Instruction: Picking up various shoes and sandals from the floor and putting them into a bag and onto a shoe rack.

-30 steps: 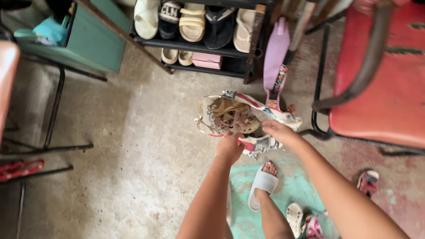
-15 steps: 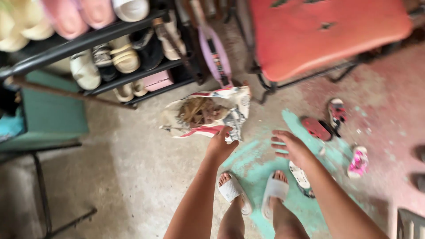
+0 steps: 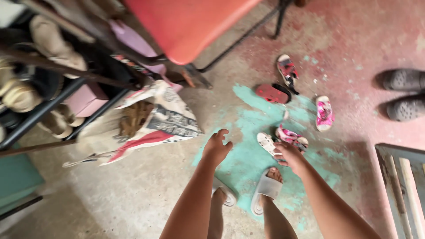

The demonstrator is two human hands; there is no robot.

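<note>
Down on the floor our right hand [image 3: 290,155] hangs open just over the small sandals [image 3: 283,139]; our left hand [image 3: 217,148], also empty, is farther; the printed bag [image 3: 164,121] lies leftward.

Small white sandal [image 3: 267,143] and pink patterned sandal [image 3: 292,136] — side by side on green-painted floor.

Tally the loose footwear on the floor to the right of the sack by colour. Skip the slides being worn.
Red sandals: 2
Pink sandals: 2
White sandal: 1
Grey clogs: 2
Total: 7
</note>
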